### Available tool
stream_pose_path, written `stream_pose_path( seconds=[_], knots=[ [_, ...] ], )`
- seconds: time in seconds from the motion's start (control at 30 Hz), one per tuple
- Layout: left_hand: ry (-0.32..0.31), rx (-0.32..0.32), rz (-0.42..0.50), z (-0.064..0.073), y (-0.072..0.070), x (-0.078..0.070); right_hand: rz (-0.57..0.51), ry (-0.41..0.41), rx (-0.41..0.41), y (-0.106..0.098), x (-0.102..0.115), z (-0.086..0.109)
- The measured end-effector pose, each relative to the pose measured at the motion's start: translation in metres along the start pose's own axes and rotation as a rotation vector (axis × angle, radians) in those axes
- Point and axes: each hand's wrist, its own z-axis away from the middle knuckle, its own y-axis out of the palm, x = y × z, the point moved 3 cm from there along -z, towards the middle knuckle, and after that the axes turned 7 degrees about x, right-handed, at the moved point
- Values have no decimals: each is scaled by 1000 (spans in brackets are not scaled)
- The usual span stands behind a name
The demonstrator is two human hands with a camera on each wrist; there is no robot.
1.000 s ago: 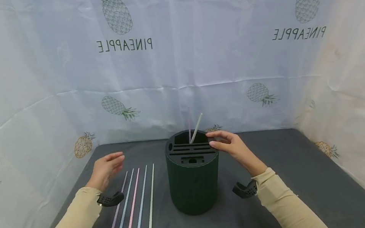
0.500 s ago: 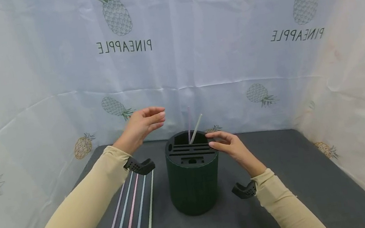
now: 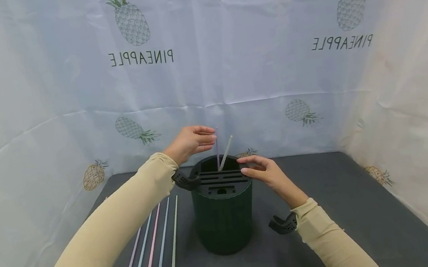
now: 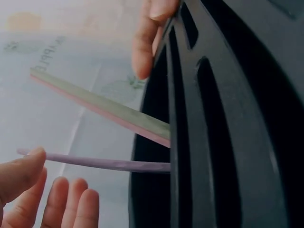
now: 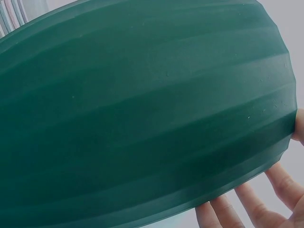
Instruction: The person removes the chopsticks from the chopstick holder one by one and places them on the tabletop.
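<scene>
Nearest: beige sleeves (image 3: 88,258), black wrist mounts (image 3: 288,223). On dark table (image 3: 348,197), left of green pot (image 3: 226,224): five loose straws (image 3: 153,245), side by side, purple, blue, pink, blue, pale green. Pot upright, slots (image 3: 224,177) across its top. Right hand (image 3: 270,173) at pot's right rim, fingers extended, resting against rim and side. In wide rear opening (image 3: 208,166): purple straw (image 3: 218,154), nearly upright; just beside, pale green straw (image 3: 226,153), tilted right. Left hand (image 3: 191,142) above pot, fingers loosely extended at purple straw's upper end; thumb overlapping it in left wrist view, touching or not, cannot tell. Behind: pale curtain (image 3: 245,66), pineapple prints (image 3: 132,24), reversed lettering (image 3: 141,58).
</scene>
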Motion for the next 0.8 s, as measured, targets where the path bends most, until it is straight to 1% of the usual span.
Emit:
stream_pose_path(
  seconds=[0.1, 0.17, 0.3, 0.47, 0.57, 0.63, 0.73, 0.8],
  knots=[
    [-43, 15, -14, -2, 2, 3, -6, 1, 4, 1, 0, -1],
    [-58, 20, -36, -3, 4, 3, -6, 4, 3, 1, 0, -1],
    [-66, 30, -83, -4, 7, 4, -9, 6, 0, 1, 0, -1],
    [-61, 21, -84, -2, 8, 3, -9, 10, 1, 2, 0, -1],
    [-36, 9, -65, 0, 7, -1, -2, 16, -2, 2, 0, 0],
    [-6, -2, -46, 2, 5, -5, 0, 18, -4, 3, 0, 0],
    [72, -25, 6, 7, -1, -17, 2, 17, -8, 3, 0, 1],
    [148, -46, 51, 12, -7, -27, 4, 14, -10, 2, 0, 2]
  ],
)
